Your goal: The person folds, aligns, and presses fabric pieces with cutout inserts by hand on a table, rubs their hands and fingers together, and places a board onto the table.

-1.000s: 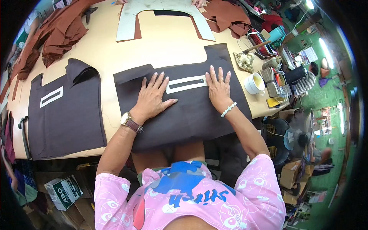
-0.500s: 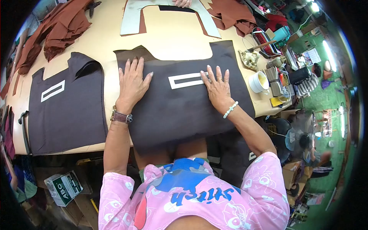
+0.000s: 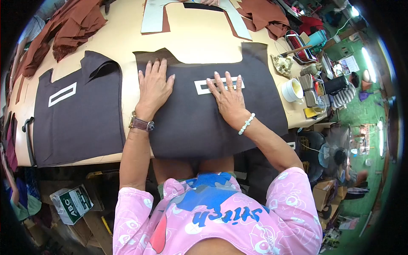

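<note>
A dark fabric panel [image 3: 199, 127] with a notched top edge lies in front of me, its lower edge reaching past the table's front. My left hand [image 3: 154, 87] rests flat on its upper left part, fingers extended. Spread over the white rectangular frame-shaped patch [image 3: 204, 88] is my right hand [image 3: 229, 95], palm down, covering part of that patch. Neither hand grips anything. To the left lies a similar dark panel [image 3: 80, 123] with its own white rectangular patch [image 3: 62, 94] and a folded-over top right corner.
Brown fabric [image 3: 72, 32] is heaped at the back left. Another person's hand [image 3: 209, 2] touches a pale piece [image 3: 151, 19] at the far side. A white cup [image 3: 292, 90] and assorted items crowd the right edge. A dark strap [image 3: 28, 140] hangs at the left.
My right hand has slid left across the white patch. My left hand stays flat on the panel. The whole view has shifted slightly.
</note>
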`<state>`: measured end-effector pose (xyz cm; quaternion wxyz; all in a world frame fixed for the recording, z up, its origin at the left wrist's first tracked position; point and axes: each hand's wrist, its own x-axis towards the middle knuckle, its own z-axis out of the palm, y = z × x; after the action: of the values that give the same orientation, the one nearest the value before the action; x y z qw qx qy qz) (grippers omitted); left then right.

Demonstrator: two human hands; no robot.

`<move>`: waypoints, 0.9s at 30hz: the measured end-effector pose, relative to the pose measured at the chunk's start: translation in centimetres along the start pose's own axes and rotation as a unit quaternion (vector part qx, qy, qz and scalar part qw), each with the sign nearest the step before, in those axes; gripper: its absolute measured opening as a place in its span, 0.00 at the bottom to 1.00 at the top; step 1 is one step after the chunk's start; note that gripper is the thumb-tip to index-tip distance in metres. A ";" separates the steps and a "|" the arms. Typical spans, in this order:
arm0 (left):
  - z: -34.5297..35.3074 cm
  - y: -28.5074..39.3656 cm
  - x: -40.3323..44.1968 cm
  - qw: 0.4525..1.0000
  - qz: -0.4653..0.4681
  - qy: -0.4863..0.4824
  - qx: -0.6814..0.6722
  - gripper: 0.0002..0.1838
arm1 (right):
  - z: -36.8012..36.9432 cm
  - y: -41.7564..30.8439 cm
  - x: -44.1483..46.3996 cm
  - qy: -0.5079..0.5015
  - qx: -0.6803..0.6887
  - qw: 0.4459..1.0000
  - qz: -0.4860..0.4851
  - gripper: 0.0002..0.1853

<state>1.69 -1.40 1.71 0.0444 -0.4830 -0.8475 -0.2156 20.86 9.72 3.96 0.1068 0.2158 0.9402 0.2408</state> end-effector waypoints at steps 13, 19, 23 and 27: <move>0.3 -0.3 0.2 0.997 -0.045 0.020 0.058 0.28 | -1.6 -2.5 1.5 0.020 -0.031 0.999 -0.017 0.33; 1.1 -1.1 0.0 0.994 -0.056 -0.007 0.092 0.28 | -1.4 -1.1 1.3 -0.022 -0.139 0.990 -0.018 0.34; 0.9 -0.9 0.2 0.995 -0.058 -0.018 0.083 0.28 | -1.5 -1.1 1.2 -0.020 -0.088 0.996 -0.017 0.33; 0.9 -0.8 0.1 0.996 -0.056 -0.011 0.070 0.29 | -0.9 -1.3 1.3 0.022 -0.006 0.999 -0.041 0.31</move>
<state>1.06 -1.32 0.68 0.0569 -0.4323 -0.8869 -0.1524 18.91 8.89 3.98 0.0975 0.1707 0.9489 0.2467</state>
